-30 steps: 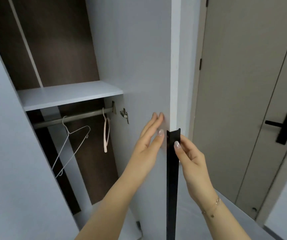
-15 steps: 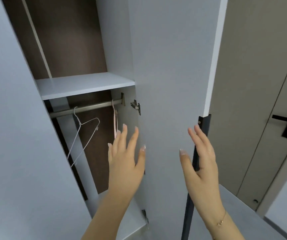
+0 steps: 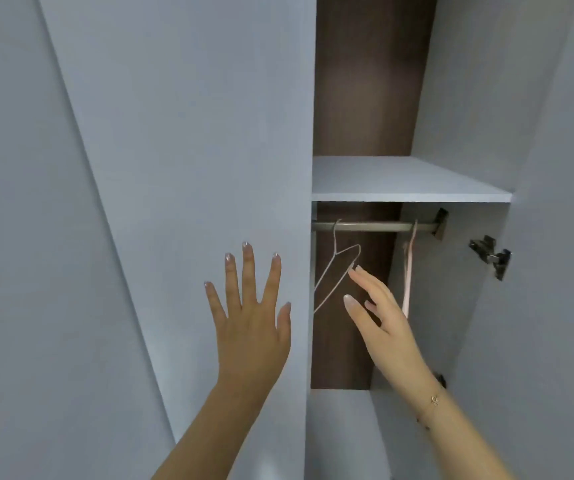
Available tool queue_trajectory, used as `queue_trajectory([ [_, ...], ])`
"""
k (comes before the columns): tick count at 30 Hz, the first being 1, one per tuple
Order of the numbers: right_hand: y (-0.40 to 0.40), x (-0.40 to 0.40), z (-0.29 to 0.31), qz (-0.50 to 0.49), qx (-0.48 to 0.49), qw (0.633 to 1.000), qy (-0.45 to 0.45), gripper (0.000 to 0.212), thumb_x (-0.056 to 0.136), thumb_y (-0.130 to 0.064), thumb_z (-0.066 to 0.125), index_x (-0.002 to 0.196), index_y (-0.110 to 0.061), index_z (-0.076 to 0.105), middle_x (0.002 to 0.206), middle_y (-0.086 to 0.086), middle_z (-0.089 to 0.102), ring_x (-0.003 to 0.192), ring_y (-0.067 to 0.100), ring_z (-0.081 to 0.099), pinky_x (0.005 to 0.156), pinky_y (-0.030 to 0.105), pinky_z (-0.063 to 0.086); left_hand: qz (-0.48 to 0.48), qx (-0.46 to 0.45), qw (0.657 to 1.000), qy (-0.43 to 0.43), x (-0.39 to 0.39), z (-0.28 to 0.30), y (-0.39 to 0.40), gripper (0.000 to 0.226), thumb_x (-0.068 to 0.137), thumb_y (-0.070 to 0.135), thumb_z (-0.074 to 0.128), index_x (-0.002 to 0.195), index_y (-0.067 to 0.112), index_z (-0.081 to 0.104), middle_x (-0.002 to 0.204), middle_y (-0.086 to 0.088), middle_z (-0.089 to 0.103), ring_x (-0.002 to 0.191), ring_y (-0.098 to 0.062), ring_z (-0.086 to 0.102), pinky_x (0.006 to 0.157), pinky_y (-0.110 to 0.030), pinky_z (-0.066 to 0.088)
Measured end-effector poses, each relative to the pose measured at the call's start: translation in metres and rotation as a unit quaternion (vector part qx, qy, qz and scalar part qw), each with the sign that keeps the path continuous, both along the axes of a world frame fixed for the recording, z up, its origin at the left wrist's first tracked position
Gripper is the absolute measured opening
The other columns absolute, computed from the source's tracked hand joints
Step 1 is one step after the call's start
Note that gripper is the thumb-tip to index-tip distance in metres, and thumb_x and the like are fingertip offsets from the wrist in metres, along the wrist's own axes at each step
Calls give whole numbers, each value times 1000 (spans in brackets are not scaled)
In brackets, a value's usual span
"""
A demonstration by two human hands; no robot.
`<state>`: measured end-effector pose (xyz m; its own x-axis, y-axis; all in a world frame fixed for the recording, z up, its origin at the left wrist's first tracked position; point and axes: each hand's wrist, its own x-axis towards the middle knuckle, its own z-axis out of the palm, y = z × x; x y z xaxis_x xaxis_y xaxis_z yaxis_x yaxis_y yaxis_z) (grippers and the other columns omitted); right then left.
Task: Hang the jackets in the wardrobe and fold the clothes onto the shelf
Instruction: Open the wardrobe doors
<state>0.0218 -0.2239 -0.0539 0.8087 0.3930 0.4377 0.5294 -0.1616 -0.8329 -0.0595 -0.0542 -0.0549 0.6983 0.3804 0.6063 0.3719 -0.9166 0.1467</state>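
1. My left hand [image 3: 249,327] was spread flat, fingers straight, before the grey wardrobe panel [image 3: 188,140]; whether it touched, I could not tell.
2. My right hand [image 3: 379,317] reached open toward the wire hanger [image 3: 335,271] on the rail [image 3: 372,226], holding nothing.
3. The wire hanger looked light, thin and springy, best taken at its neck below the hook; a pink hanger [image 3: 408,271] hung apart to its right.
4. No jackets or clothes were visible.
5. The shelf [image 3: 399,181] edge sat just above the rail, and a hinge [image 3: 489,256] stuck out on the right, so lifting room looked tight.
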Motion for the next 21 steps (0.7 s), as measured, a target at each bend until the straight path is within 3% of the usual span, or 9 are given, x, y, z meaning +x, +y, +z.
queue_trajectory([
  [3, 44, 49, -3, -24, 1, 999, -25, 56, 93, -50, 46, 146, -34, 37, 150, -19, 34, 135, -8, 26, 110, 18, 23, 45, 4, 999, -21, 10, -3, 34, 65, 97, 52, 28, 155, 26, 15, 163, -11, 3, 150, -36, 4, 115, -66, 15],
  [6, 83, 93, 4, 32, 51, 997, 45, 66, 85, -62, 45, 145, -36, 37, 144, -24, 40, 132, -4, 36, 107, 23, 33, 80, -10, 996, -41, 23, -6, 61, 64, 99, 42, 39, 156, 25, 14, 164, -11, -5, 151, -33, -3, 115, -65, 14],
  [9, 118, 125, 15, 134, 123, 971, 153, 54, 84, -62, 47, 135, -41, 45, 117, -36, 58, 110, -13, 55, 79, 5, 47, 107, -39, 991, -65, 38, -8, 74, 64, 99, 40, 37, 157, 25, 13, 164, -8, -11, 151, -28, -8, 117, -63, 11],
  [12, 139, 139, 20, 174, 195, 934, 243, 50, 81, -63, 47, 121, -37, 60, 116, -20, 68, 106, -2, 64, 77, 11, 51, 103, -53, 990, -77, 47, -9, 81, 64, 98, 43, 35, 156, 27, 14, 164, -4, -13, 151, -23, -12, 118, -60, 8],
  [14, 142, 140, 18, 180, 216, 922, 266, 43, 79, -64, 49, 105, -38, 71, 107, -14, 73, 95, 1, 69, 68, 14, 54, 107, -61, 989, -86, 47, -11, 86, 63, 99, 43, 36, 156, 29, 14, 164, -1, -14, 150, -22, -13, 118, -59, 8],
  [17, 138, 138, 14, 166, 204, 924, 278, 42, 74, -70, 49, 97, -45, 74, 106, -14, 73, 97, 6, 69, 82, 26, 51, 98, -97, 985, -107, 41, -14, 91, 62, 102, 43, 39, 156, 32, 11, 162, 4, -20, 149, -17, -19, 120, -56, 3],
  [19, 133, 135, 11, 152, 185, 930, 281, 54, 77, -70, 48, 115, -38, 69, 114, -11, 71, 110, 11, 65, 99, 34, 45, 78, -128, 980, -128, 33, -14, 92, 65, 101, 43, 40, 156, 35, 8, 161, 9, -24, 148, -12, -21, 120, -52, -2],
  [21, 126, 127, 10, 146, 168, 933, 283, 61, 81, -67, 47, 126, -29, 63, 116, -9, 71, 114, 13, 62, 105, 35, 42, 53, -174, 971, -154, 25, -12, 89, 66, 100, 44, 41, 154, 39, 3, 158, 16, -27, 146, -6, -23, 121, -47, -4],
])
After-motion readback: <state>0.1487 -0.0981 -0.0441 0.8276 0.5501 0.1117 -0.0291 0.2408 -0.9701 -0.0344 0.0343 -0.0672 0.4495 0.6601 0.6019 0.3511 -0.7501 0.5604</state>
